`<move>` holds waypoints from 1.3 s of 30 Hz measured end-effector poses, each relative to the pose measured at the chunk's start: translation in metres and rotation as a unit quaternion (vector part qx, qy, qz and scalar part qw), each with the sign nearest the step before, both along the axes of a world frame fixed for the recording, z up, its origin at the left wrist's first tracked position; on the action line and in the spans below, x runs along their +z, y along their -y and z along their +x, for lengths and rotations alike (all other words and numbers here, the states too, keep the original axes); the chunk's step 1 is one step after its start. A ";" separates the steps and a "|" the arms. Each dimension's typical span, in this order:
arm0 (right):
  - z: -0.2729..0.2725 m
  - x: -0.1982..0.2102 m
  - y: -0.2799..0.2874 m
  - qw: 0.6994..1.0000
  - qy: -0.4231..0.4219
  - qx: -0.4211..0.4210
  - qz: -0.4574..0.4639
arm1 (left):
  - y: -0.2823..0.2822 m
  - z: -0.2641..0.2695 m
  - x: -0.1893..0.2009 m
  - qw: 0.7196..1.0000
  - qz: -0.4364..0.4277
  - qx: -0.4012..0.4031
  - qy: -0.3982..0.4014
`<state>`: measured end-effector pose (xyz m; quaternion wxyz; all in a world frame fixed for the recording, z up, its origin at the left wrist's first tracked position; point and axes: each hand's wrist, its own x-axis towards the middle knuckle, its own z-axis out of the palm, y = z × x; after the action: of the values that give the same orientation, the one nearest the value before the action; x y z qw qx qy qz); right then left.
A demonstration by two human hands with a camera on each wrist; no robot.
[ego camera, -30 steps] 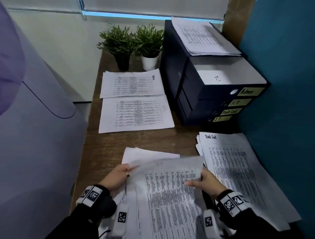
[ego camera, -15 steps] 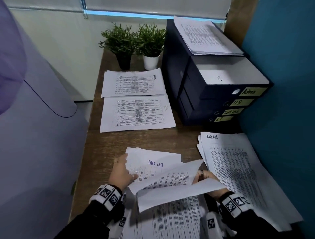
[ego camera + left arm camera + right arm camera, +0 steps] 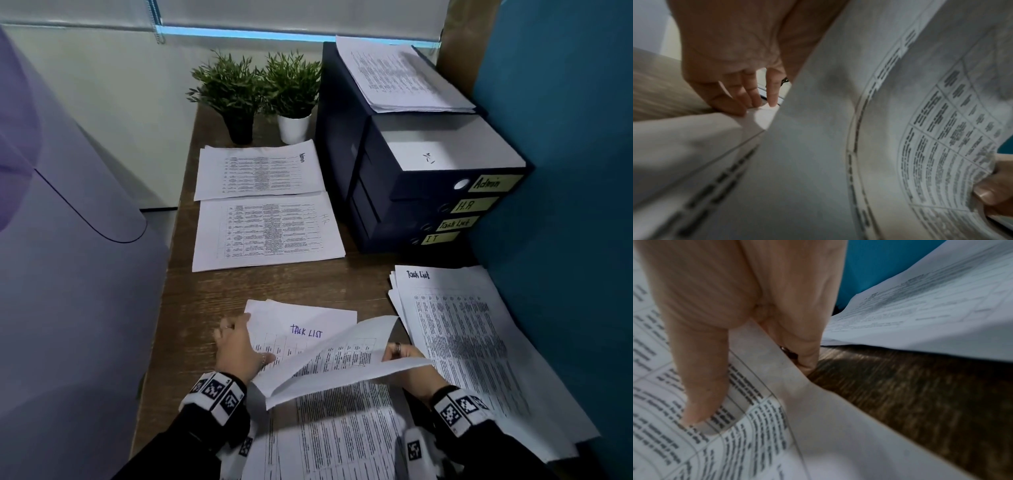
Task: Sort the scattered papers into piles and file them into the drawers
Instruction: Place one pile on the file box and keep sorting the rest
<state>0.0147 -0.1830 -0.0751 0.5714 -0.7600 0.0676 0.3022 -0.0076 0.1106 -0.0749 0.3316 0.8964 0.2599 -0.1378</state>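
From the head view, the sorting looks well under way but no filing can be confirmed: an Admin pile [image 3: 260, 171] and an HR pile [image 3: 267, 233] lie squared on the desk [image 3: 291, 284] near the plants [image 3: 257, 85], a Task List pile [image 3: 462, 342] sits fanned by the blue wall, and another stack [image 3: 400, 78] rests on top of the drawers [image 3: 428, 192]. The top drawer, labelled Admin, shows a white sheet inside it, though whether that is a filed paper cannot be told. The unsorted heap [image 3: 342, 438] close to the person still holds many sheets. The right hand [image 3: 411, 370] lifts a curled sheet [image 3: 342, 366] off that heap, uncovering a page headed TASK LIST [image 3: 305, 329], while the left hand [image 3: 236, 353] lies on that page's left edge. In the left wrist view, the left hand's fingers [image 3: 740, 95] are extended, tips pressing a paper corner flat rather than gripping it, and the raised sheet [image 3: 859, 113] arcs across to the right thumb at the far edge. In the right wrist view, the right hand [image 3: 748, 331] pinches the sheet [image 3: 760, 402], thumb on the printed face and fingers curled beneath its edge, above bare desk. Judging from this, the heap remains to be divided, and all piles still need to go into the drawers.
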 end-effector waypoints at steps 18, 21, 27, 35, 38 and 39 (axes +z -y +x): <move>-0.001 0.007 -0.002 0.999 -0.009 0.014 -0.034 | -0.016 -0.007 0.020 0.948 -0.275 -0.063 0.149; -0.003 0.011 0.000 1.000 0.000 -0.009 0.004 | -0.022 -0.016 0.021 0.930 -0.326 -0.021 0.171; -0.011 0.002 -0.002 0.995 0.033 -0.041 0.087 | -0.030 -0.020 0.017 0.922 -0.364 0.005 0.130; 0.008 0.013 -0.022 0.994 0.082 -0.004 0.066 | -0.033 -0.013 0.018 0.897 -0.388 0.141 0.156; 0.018 0.020 -0.033 0.993 0.111 0.039 -0.005 | -0.030 -0.012 0.025 0.894 -0.412 0.116 0.135; 0.020 0.024 -0.038 0.993 0.107 0.046 -0.015 | -0.029 -0.011 0.026 0.897 -0.409 0.101 0.135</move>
<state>0.0346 -0.1455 -0.0512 0.5495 -0.7987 -0.0241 0.2441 -0.0189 0.1399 -0.0493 0.7133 0.6603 0.2227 -0.0750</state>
